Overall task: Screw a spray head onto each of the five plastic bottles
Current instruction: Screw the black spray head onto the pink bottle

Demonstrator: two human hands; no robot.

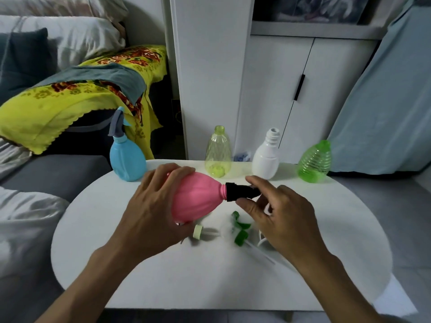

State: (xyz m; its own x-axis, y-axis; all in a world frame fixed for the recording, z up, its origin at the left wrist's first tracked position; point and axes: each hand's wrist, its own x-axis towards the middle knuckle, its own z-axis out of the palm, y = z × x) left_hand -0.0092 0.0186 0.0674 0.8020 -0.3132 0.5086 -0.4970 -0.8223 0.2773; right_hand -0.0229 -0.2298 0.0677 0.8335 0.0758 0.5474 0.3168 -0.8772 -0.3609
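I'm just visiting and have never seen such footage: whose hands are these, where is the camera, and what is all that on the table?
One picture, from a camera on a person's head, looking down at bare hands. The left hand holds a pink bottle sideways; the right hand has its fingers at the black spray head on its neck. On the white table stand a blue bottle, already fitted, and three open bottles: yellow-green, white, green. Loose spray heads lie nearby.
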